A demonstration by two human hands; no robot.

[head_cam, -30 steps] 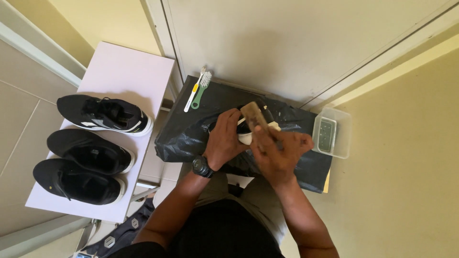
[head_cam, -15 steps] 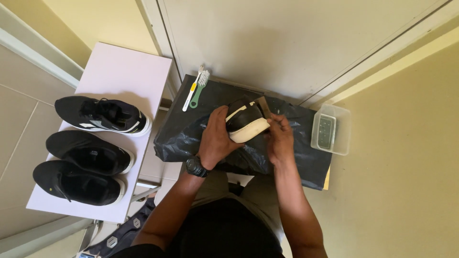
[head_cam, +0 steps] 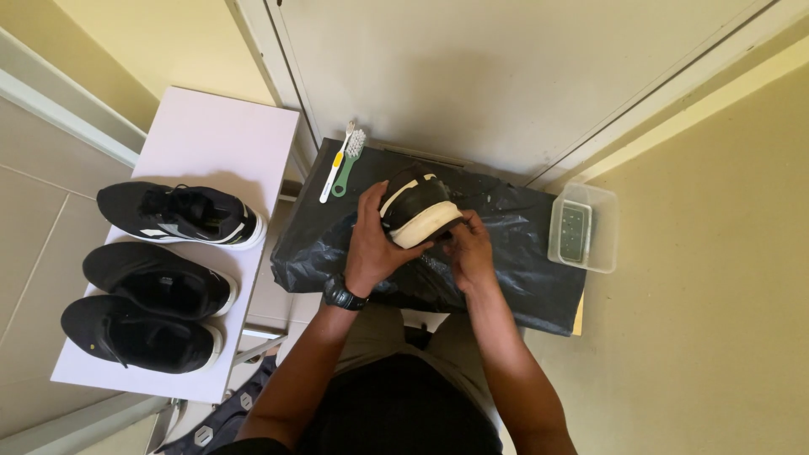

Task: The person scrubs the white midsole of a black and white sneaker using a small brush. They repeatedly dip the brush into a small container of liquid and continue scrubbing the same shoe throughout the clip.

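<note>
I hold a black shoe with a cream sole above a black plastic sheet spread over a small table. My left hand, with a black watch on its wrist, grips the shoe from the left side. My right hand has its fingers curled against the lower right edge of the sole. The sole's rim faces up toward me. Whether anything lies under the right palm is hidden.
A green brush and a white toothbrush lie on the sheet's far left corner. A clear plastic tub stands at the sheet's right end. To the left, a white bench carries three black shoes.
The shoe has turned and risen between my hands, its cream sole now facing up. The wooden brush seen by my right hand earlier no longer shows.
</note>
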